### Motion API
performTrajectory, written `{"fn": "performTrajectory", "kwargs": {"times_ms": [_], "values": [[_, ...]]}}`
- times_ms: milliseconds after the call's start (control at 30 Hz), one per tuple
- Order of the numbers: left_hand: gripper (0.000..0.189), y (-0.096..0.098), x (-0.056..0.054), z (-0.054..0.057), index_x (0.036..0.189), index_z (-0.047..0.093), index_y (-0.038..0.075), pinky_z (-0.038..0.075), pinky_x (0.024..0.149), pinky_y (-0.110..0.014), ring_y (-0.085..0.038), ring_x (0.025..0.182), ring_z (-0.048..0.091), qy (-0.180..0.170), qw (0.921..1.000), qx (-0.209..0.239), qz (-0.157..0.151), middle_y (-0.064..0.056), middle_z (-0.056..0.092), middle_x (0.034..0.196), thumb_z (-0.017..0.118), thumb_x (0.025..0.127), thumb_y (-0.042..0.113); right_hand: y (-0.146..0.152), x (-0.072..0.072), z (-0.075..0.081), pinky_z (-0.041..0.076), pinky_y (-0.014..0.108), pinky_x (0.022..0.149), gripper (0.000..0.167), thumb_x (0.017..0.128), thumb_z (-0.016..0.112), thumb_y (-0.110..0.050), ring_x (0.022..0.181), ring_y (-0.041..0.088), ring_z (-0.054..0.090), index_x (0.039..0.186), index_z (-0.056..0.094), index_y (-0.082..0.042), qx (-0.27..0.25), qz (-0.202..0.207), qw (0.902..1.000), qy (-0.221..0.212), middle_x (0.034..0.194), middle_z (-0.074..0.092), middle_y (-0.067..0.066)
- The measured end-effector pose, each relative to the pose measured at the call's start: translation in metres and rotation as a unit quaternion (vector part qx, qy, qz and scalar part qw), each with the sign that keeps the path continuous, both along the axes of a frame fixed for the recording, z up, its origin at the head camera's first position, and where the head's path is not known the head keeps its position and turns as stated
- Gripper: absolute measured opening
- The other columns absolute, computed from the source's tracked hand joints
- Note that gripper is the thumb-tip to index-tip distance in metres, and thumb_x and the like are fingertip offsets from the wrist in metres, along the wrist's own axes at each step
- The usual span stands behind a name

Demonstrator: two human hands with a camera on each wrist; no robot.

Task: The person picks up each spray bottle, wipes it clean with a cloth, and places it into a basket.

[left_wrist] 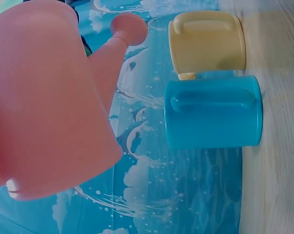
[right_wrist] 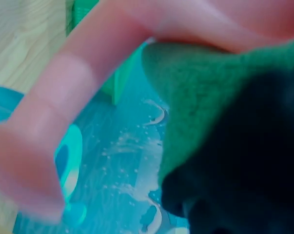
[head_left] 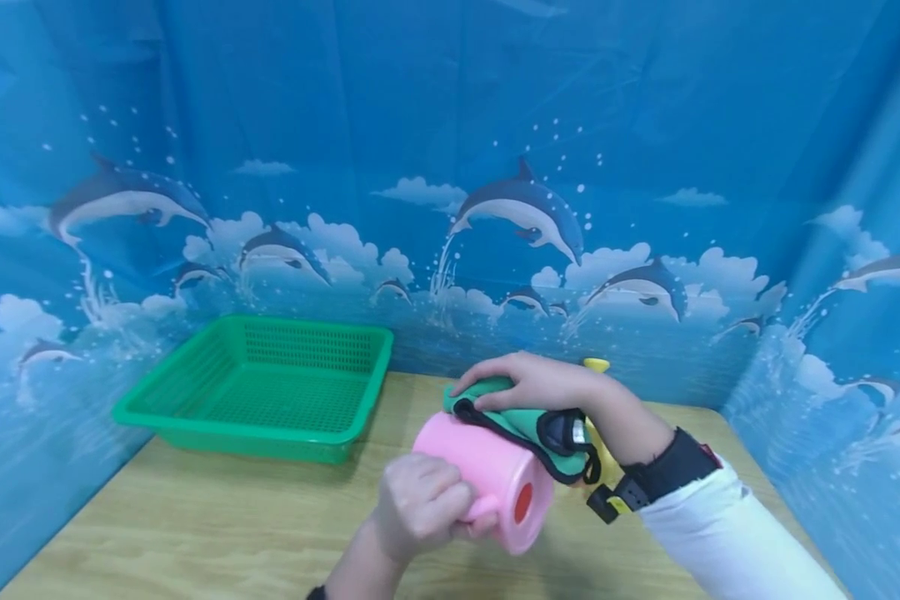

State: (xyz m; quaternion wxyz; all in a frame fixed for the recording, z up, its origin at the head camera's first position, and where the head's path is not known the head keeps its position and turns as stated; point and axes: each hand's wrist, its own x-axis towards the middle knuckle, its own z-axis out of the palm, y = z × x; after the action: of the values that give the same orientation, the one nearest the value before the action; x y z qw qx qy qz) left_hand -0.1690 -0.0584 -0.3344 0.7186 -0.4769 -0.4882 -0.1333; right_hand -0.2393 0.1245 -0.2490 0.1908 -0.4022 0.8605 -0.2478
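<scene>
My left hand [head_left: 423, 504] grips the handle of a pink watering can [head_left: 476, 458], which is tipped on its side above the table, base toward the right. In the left wrist view the pink watering can [left_wrist: 49, 97] shows its body and spout. My right hand [head_left: 536, 381] holds a green fabric piece with black trim [head_left: 521, 421] against the can's upper side, fingers bent over its far end. Close up in the right wrist view, the green fabric [right_wrist: 195, 92] lies against the pink can [right_wrist: 122, 24]; the right fingers are hidden there.
A green plastic basket [head_left: 232, 429] stands at the back left of the wooden table [head_left: 217, 525]. Behind my right forearm is a yellow watering can [head_left: 596, 364], partly hidden. Beside it in the left wrist view stands a blue watering can [left_wrist: 212, 122]. A dolphin-print curtain [head_left: 390, 125] surrounds the table.
</scene>
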Motion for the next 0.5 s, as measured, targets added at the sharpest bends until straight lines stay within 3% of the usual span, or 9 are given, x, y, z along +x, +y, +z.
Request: {"fn": "performTrajectory", "kwargs": {"times_ms": [500], "values": [[0.048, -0.003, -0.003, 0.001, 0.052, 0.036, 0.019, 0.018, 0.043, -0.007, 0.003, 0.04, 0.024, -0.003, 0.9999, 0.008, -0.014, 0.012, 0.032, 0.047, 0.054, 0.096, 0.029, 0.047, 0.014, 0.011, 0.047, 0.043, 0.097, 0.032, 0.101, 0.051, -0.029, 0.13, 0.03, 0.047, 0.13, 0.056, -0.019, 0.034, -0.003, 0.9986, -0.042, 0.138, 0.053, 0.007]]}}
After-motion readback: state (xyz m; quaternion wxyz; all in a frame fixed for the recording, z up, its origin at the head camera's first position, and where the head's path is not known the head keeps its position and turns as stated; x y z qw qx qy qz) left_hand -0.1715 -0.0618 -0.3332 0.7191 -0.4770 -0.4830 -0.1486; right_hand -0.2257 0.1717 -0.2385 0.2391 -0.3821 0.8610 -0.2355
